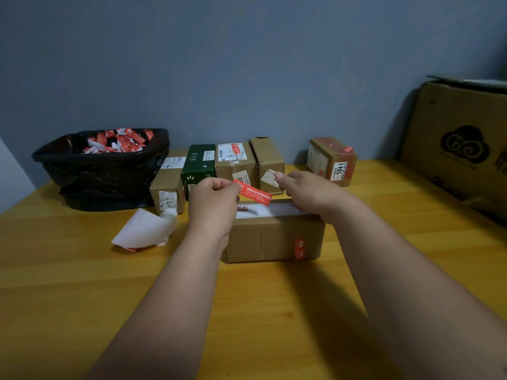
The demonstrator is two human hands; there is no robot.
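Pinched by its left end in the left hand (212, 198), thumb and forefinger pressed together on it: a red rectangular paper sticker with white print (255, 195), free in the air just above the brown cardboard parcel (274, 237) at the middle of the yellow wooden table (82, 270). Judging by the pose, time to lay the sticker across the white shipping label (263, 211) on the parcel's top. Steady the parcel with the right hand (304, 190), resting on the far top edge with the thumb stretched out to the left; no telling the curl of the other fingers, hidden behind the back of the hand. Lower the free right end first, hold the strip taut and level, then smooth toward the pinched end to avoid creases and bubbles. Touch the sticky side as little as possible. Leave the crumpled white backing paper (145, 229) on the left for the black bag-lined bin (104, 182) of red and white scraps beyond it. Mind the row of small cartons (236, 163) just behind the parcel.
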